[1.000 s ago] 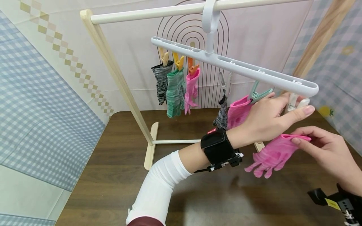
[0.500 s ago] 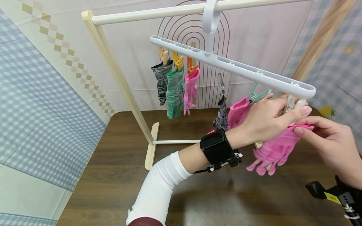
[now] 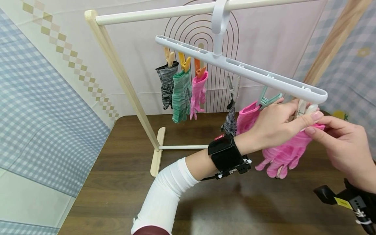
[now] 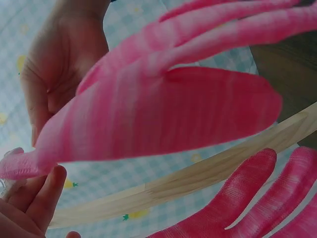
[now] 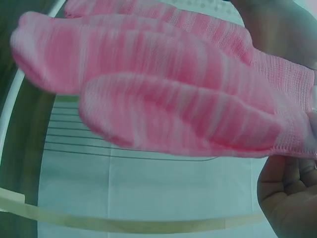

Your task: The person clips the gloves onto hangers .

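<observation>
A pink striped glove [image 3: 286,153] dangles fingers down from my right hand [image 3: 345,140], which pinches its cuff between thumb and fingers. My left hand [image 3: 277,123] squeezes a whitish clothespin [image 3: 300,108] under the right end of the pale grey hanger [image 3: 252,70]. The glove's cuff is right at the lower end of that clothespin, partly covered by my left thumb. In the left wrist view the glove [image 4: 148,114] stretches across the picture, its cuff between both hands. Beside my left wrist, another pink glove [image 3: 248,114] hangs from a mint green clothespin [image 3: 268,98].
The hanger hooks over the white rail [image 3: 158,15] of a wooden rack [image 3: 117,75]. Dark grey [image 3: 167,85], green [image 3: 181,98] and pink [image 3: 198,94] gloves hang at left. A second dark grey glove [image 3: 230,119] hangs right of centre. Brown wooden tabletop [image 3: 123,195] below.
My right hand has moved up, bringing the pink glove's cuff to the clothespin. My left hand has shifted slightly left and stays on the clothespin; the hanger's right end moved slightly left.
</observation>
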